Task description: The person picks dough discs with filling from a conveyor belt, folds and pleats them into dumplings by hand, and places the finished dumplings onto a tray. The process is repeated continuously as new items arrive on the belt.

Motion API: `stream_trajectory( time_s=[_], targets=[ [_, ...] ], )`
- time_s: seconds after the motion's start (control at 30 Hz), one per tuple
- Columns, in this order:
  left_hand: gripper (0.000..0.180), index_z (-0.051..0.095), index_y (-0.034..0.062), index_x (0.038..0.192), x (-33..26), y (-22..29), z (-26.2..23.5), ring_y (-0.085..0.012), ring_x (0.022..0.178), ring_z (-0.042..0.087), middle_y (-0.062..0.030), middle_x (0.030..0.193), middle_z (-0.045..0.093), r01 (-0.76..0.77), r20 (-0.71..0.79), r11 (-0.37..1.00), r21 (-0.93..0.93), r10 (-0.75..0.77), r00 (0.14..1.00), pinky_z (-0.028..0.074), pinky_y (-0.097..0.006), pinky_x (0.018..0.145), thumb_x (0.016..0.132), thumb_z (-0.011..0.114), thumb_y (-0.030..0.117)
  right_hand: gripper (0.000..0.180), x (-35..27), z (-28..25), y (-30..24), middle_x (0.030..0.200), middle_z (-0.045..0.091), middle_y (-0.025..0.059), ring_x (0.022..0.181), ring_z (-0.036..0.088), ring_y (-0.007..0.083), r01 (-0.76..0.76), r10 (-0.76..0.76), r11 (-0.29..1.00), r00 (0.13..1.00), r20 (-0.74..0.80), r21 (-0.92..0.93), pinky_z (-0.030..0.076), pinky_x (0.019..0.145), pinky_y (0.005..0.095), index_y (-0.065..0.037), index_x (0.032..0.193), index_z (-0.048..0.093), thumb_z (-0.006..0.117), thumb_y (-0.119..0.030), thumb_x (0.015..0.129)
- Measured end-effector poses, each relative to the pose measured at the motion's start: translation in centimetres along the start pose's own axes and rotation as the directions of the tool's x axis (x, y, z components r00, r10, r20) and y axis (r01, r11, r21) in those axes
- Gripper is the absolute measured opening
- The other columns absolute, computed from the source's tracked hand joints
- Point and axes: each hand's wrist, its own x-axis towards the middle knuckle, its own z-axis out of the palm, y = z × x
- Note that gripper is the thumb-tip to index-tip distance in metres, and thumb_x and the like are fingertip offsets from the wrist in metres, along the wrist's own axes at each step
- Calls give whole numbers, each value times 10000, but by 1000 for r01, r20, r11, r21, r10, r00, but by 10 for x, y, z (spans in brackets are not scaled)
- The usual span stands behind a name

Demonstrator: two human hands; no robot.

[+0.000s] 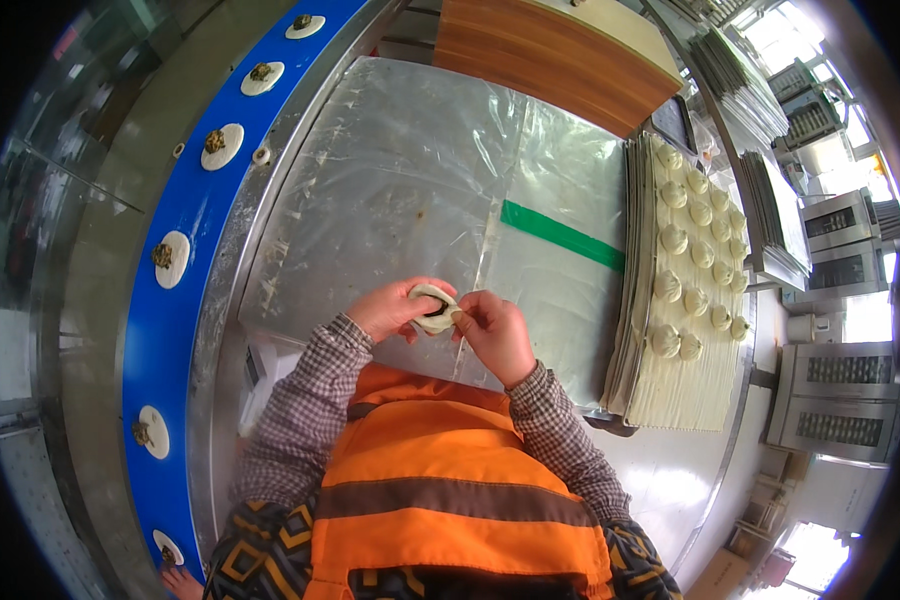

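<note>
A round dough wrapper (434,326) with dark filling in its middle is held up over the table. My left hand (382,309) cups it from the left, thumb and fingers closed around its rim. On its right edge, the fingertips of my right hand (498,332) are pinched on the dough. The wrapper's top is still partly open, and the filling shows inside. Both hands are above the plastic-covered table (370,190), close to its front edge.
A blue conveyor belt (198,215) on the left carries several flat wrappers topped with filling. Another person's hand (181,583) is at its near end. Pleated buns (673,239) stand on stacked trays (695,400) at right. A wooden box (550,60) sits at the back.
</note>
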Motion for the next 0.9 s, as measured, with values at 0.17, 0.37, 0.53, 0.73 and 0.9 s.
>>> stream_trajectory(
  time_s=[0.17,0.37,0.53,0.73,0.9],
  targets=[
    [311,565,97,1214,3,2,7,-88,778,597,-41,990,631,-11,-69,963,268,31,997,441,-230,493,932,492,203,113,2,-1,-6,752,629,117,625,629,193,62,-74,973,996,-46,-220,491,568,290,6,934,602,646,-52,848],
    [322,563,58,1193,14,4,8,-115,802,611,-64,961,640,52,-23,954,295,-48,999,511,-260,587,896,473,143,170,0,-3,-11,809,633,164,657,624,303,215,-247,880,969,-21,-423,495,580,348,-4,946,615,666,-43,789],
    [310,567,50,1172,13,-8,11,-134,856,607,-51,974,630,-103,-19,993,57,104,994,525,-280,691,952,482,251,117,-2,-4,-6,844,644,131,639,636,178,129,-154,896,988,-26,-425,504,584,267,22,931,605,653,-14,831],
    [533,605,92,984,13,-23,24,-53,616,520,15,751,582,-289,-147,937,-196,263,953,409,-208,488,932,441,597,101,-4,-2,-9,761,637,100,624,640,159,102,-111,990,989,-97,-97,500,570,295,15,933,605,634,-7,839],
    [664,586,86,832,15,-20,17,-67,523,488,5,648,548,-169,-182,981,98,184,966,372,-219,437,924,311,683,121,-3,-5,-13,770,633,55,650,615,110,274,-297,839,954,26,-471,491,570,231,43,959,605,643,11,849]
  ],
)
